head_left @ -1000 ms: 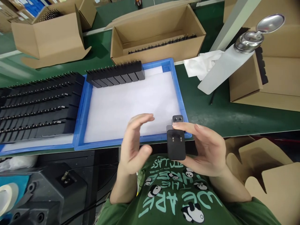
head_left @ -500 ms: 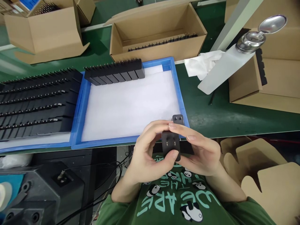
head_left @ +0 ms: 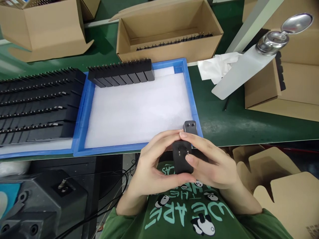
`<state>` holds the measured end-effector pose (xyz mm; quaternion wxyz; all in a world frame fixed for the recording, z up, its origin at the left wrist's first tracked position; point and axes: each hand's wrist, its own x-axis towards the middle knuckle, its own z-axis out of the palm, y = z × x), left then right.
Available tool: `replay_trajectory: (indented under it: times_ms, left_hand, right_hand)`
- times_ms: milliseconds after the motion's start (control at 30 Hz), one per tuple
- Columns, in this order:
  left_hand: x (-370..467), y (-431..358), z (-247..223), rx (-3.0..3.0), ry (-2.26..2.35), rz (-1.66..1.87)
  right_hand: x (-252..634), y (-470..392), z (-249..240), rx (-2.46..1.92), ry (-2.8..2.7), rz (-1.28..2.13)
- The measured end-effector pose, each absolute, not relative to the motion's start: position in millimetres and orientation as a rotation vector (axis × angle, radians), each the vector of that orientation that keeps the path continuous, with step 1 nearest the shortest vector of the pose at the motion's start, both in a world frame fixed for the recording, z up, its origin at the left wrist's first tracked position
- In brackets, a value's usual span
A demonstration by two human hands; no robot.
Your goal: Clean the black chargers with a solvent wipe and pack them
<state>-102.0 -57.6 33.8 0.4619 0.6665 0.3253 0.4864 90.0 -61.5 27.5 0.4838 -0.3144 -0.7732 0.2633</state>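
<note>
A black two-pin adapter (head_left: 181, 162) is held between both hands near my chest, its pins facing up. My left hand (head_left: 157, 166) grips it from the left, thumb along its lower edge. My right hand (head_left: 214, 161) holds its other side, with a fingertip by the pins. Just beyond my fingertips, a second black adapter (head_left: 190, 126) stands in the near right corner of the blue tray (head_left: 195, 116). A row of black adapters (head_left: 122, 74) lines the tray's far left edge.
At the left, another tray holds rows of black adapters (head_left: 37, 106). Behind stands an open cardboard box (head_left: 169, 49) with adapters inside. To the right are a white cloth (head_left: 216, 66), a dispenser bottle (head_left: 245, 73) and another box (head_left: 296, 89).
My left thumb has moved down to the adapter's lower edge, and a right fingertip has come onto its face by the pins. The view has shifted slightly.
</note>
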Motion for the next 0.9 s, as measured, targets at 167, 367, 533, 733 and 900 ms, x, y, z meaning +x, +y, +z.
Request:
replay_trajectory:
  times_ms: [167,367,533,733,900]
  left_hand:
    - [-102,-55,33,1.633,0.78,1.204]
    - [-103,-51,32,1.661,0.724,1.228]
    - [-104,-51,32,1.743,0.769,1.236]
    - [-105,-52,31,1.716,0.77,1.253]
    - [-101,-53,29,1.616,0.795,1.243]
  right_hand:
    - [89,-63,21,-0.715,-1.817,0.834]
    - [94,-60,16,-0.644,-1.91,0.603]
    - [96,-62,18,-0.68,-2.007,0.439]
    - [91,-63,17,-0.749,-1.811,0.864]
    - [84,-64,14,-0.613,-1.719,0.969]
